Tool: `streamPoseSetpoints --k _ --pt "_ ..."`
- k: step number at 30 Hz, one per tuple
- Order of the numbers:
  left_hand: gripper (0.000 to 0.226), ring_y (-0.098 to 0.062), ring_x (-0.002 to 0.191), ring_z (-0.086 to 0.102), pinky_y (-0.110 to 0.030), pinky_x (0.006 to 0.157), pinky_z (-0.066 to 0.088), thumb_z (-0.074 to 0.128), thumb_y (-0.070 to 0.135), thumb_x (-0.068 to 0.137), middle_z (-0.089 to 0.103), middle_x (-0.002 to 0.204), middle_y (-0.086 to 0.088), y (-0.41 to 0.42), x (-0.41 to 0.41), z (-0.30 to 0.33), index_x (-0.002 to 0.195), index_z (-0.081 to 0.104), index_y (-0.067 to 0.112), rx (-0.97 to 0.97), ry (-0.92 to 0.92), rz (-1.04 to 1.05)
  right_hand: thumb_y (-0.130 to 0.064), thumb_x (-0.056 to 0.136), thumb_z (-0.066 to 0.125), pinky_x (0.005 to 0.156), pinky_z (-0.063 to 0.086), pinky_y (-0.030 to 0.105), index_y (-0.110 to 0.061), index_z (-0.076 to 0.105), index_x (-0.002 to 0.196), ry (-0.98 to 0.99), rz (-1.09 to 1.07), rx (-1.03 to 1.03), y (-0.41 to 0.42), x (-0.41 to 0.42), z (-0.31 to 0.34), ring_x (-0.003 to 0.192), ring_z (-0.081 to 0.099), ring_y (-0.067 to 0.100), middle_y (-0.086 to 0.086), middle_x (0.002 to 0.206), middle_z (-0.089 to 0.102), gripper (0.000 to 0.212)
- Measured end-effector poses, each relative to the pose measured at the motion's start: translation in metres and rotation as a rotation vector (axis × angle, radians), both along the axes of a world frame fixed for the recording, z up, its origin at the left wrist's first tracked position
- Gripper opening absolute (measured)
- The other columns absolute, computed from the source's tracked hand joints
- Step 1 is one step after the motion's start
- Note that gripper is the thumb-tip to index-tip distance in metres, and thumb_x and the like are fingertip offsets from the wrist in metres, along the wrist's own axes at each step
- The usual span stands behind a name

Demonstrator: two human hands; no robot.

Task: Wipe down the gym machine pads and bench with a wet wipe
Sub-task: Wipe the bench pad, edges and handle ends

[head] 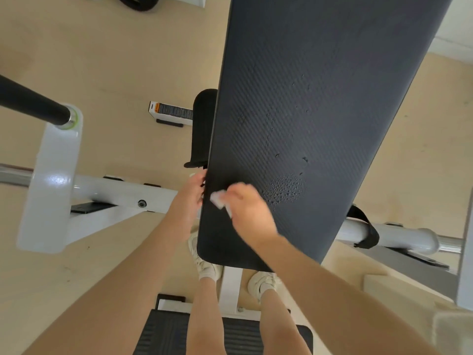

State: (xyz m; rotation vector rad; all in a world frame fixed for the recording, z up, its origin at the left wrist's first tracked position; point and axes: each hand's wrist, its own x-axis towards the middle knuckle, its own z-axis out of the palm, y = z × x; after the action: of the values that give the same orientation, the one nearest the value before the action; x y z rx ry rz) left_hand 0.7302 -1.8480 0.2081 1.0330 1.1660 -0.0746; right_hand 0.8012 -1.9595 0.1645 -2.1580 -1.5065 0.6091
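Observation:
A long dark textured bench pad [307, 98] runs from the top of the view down to my feet. My right hand [247, 208] holds a small white wet wipe [218, 199] against the pad near its lower left corner. A patch of water droplets [286, 188] glistens on the pad just right of that hand. My left hand [190, 194] grips the pad's left edge, fingers curled round it. A black roller pad [202, 126] stands beside the bench on the left.
A white machine frame [51, 180] with a black bar [30, 101] fills the left. A white tube with a black strap [366, 231] sticks out on the right. My shoes [204, 262] stand under the pad's end. A black footplate [163, 331] lies below. A boxed label [170, 112] rests on the tan floor.

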Motion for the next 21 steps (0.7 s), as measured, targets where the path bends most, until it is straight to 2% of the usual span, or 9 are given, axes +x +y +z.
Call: streamPoseSetpoints --k 2,4,6,8,10,13,15,18,21 --pt "0.040 -0.003 0.110 0.044 -0.017 0.092 0.033 0.023 0.010 0.099 0.048 0.114 0.013 -0.004 -0.003 -0.004 0.133 0.041 0.020 0.023 0.022 -0.016 -0.014 0.089 0.042 0.073 0.030 0.023 -0.018 0.062 0.081 -0.046 -0.176 0.121 0.027 0.033 0.022 0.081 0.040 0.013 0.002 0.088 0.049 0.022" --pt "0.047 -0.003 0.118 0.038 -0.021 0.097 0.030 0.019 0.007 0.098 0.045 0.120 0.017 -0.007 -0.006 -0.011 0.139 0.035 0.025 0.055 0.010 -0.096 -0.020 0.091 0.050 0.073 0.038 0.027 -0.015 0.058 0.076 -0.122 -0.256 0.178 0.048 0.067 0.045 0.082 0.044 0.014 0.006 0.091 0.052 0.018" --pt "0.050 -0.003 0.123 0.036 -0.021 0.098 0.028 0.020 0.007 0.098 0.042 0.131 0.016 -0.007 -0.008 -0.018 0.141 0.031 0.029 0.051 0.027 -0.115 -0.024 0.091 0.050 0.073 0.041 0.026 -0.009 0.060 0.088 -0.197 -0.271 0.191 0.057 0.091 0.048 0.082 0.045 0.005 0.003 0.095 0.053 0.018" --pt "0.053 -0.006 0.130 0.034 -0.024 0.103 0.025 0.025 0.010 0.095 0.037 0.142 0.014 -0.008 -0.009 -0.027 0.143 0.026 0.031 0.090 0.046 -0.161 -0.023 0.090 0.045 0.073 0.042 0.023 -0.009 0.062 0.096 -0.086 -0.338 0.132 0.056 0.097 0.041 0.084 0.049 0.002 -0.001 0.097 0.055 0.023" --pt "0.063 -0.011 0.132 0.035 -0.035 0.111 0.026 0.037 0.020 0.085 0.035 0.145 0.014 -0.011 -0.012 -0.032 0.145 0.020 0.035 0.118 0.025 -0.218 -0.020 0.089 0.045 0.078 0.046 0.032 -0.008 0.064 0.095 -0.082 -0.258 0.036 0.039 0.081 0.029 0.090 0.055 0.018 0.006 0.099 0.058 0.023" --pt "0.085 -0.014 0.130 0.040 -0.048 0.108 0.035 0.056 0.018 0.072 0.040 0.141 0.009 -0.017 -0.017 -0.036 0.144 0.015 0.037 0.174 0.007 -0.249 -0.028 0.089 0.052 0.079 0.047 0.036 -0.010 0.063 0.088 -0.103 -0.080 -0.088 -0.007 0.039 0.004 0.088 0.057 0.020 0.006 0.094 0.059 0.021" --pt "0.100 -0.018 0.135 0.035 -0.046 0.111 0.033 0.067 0.013 0.072 0.033 0.147 0.002 -0.020 -0.014 -0.036 0.145 0.002 0.033 0.282 0.044 -0.289 -0.009 0.075 0.067 0.068 0.056 0.033 -0.009 0.068 0.088 -0.010 0.021 -0.161 -0.030 0.017 0.002 0.079 0.063 0.023 0.008 0.088 0.066 0.013" --pt "0.110 -0.017 0.142 0.018 -0.034 0.114 0.021 0.074 0.009 0.075 0.013 0.155 -0.001 -0.033 -0.009 -0.034 0.147 -0.009 0.021 0.483 0.128 -0.356 -0.002 0.044 0.087 0.058 0.055 0.025 -0.011 0.072 0.083 -0.061 0.216 -0.111 -0.037 0.024 0.002 0.073 0.063 0.020 0.005 0.083 0.068 0.042" --pt "0.118 -0.019 0.143 0.012 -0.037 0.116 0.019 0.080 0.015 0.069 0.008 0.155 -0.002 -0.044 -0.006 -0.038 0.147 -0.010 0.018 0.579 0.173 -0.382 0.006 0.076 0.055 0.071 0.052 0.035 -0.005 0.067 0.091 -0.066 0.037 -0.077 -0.014 0.059 0.026 0.083 0.053 0.026 0.013 0.090 0.061 0.022"
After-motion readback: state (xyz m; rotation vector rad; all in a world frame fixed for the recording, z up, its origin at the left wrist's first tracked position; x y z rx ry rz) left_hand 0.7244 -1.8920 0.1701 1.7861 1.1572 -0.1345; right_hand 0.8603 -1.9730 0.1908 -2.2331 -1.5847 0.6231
